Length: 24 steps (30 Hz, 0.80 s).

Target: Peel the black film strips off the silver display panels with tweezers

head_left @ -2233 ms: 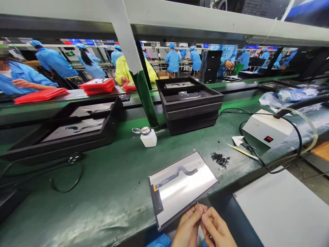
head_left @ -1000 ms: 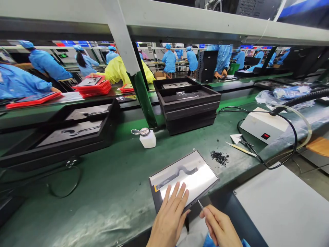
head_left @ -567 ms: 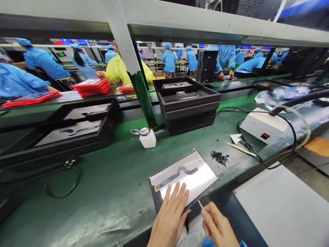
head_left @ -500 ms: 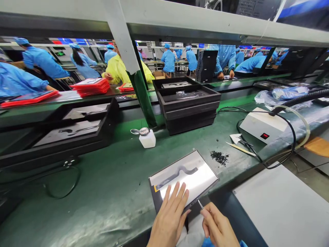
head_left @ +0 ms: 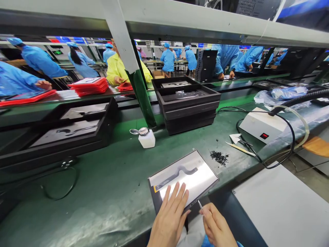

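Note:
A flat LCD panel (head_left: 197, 181) with a silvery back lies at the front edge of the green bench. A dark curved flex cable (head_left: 171, 176) runs across it from an orange-edged connector. My left hand (head_left: 171, 218) is open, its fingers spread flat over the panel's near part. My right hand (head_left: 218, 224) is closed in a pinch around a thin, pointed metal tool (head_left: 199, 204), possibly tweezers. The tool's tip is at the panel's near right edge; whether it touches cannot be made out. Black shreds (head_left: 219, 157) lie in a small heap just beyond the panel.
A white dispenser bottle (head_left: 147, 140) with a raised lid stands behind. Stacked black trays (head_left: 191, 115) and another tray (head_left: 84, 145) hold panels. At right are a white box (head_left: 264, 127) with cables and a yellowish stick (head_left: 244, 150). Co-workers sit beyond a metal post (head_left: 118, 34).
My hands, the panel and the tool look almost unmoved. Across the bench, the co-worker at far left has raised a hand from the red-edged stack, and another at right has shifted posture.

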Each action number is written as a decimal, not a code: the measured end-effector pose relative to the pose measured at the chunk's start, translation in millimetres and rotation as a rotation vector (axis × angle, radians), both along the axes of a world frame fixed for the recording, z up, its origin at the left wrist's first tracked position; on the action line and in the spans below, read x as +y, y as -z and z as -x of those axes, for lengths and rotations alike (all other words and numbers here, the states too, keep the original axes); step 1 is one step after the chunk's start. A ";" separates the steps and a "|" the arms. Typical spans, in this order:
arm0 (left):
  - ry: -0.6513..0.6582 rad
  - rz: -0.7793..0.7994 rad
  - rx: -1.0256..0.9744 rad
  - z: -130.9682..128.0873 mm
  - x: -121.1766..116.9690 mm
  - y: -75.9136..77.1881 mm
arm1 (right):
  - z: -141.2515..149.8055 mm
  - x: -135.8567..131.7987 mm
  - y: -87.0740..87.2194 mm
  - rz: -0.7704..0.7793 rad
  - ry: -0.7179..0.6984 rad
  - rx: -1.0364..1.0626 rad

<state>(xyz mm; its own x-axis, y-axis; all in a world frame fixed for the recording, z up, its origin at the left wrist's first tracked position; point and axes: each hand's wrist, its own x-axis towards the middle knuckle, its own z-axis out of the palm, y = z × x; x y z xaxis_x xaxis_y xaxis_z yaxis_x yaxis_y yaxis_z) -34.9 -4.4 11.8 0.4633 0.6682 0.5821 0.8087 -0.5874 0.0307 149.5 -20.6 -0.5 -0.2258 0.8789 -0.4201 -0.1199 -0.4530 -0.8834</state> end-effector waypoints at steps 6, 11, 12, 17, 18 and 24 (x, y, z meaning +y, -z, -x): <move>0.001 -0.013 0.014 0.1 1.7 -1.4 | -0.6 -0.2 8.1 -0.120 -0.005 -0.053; 0.000 -0.004 0.005 0.1 1.0 -0.8 | -9.7 3.8 1.6 -0.070 -0.050 -0.083; -0.001 -0.003 0.002 0.2 0.5 -0.5 | -11.0 4.2 -0.4 -0.057 -0.054 -0.087; 0.002 0.015 0.016 0.8 -0.7 0.6 | -16.5 8.3 -4.7 -0.040 -0.090 -0.106; 0.003 0.020 0.016 1.0 -0.6 0.6 | -17.4 9.7 -4.9 -0.039 -0.103 -0.105; 0.022 0.030 -0.015 2.1 -0.1 -0.5 | -17.2 14.2 -8.5 -0.008 -0.070 -0.029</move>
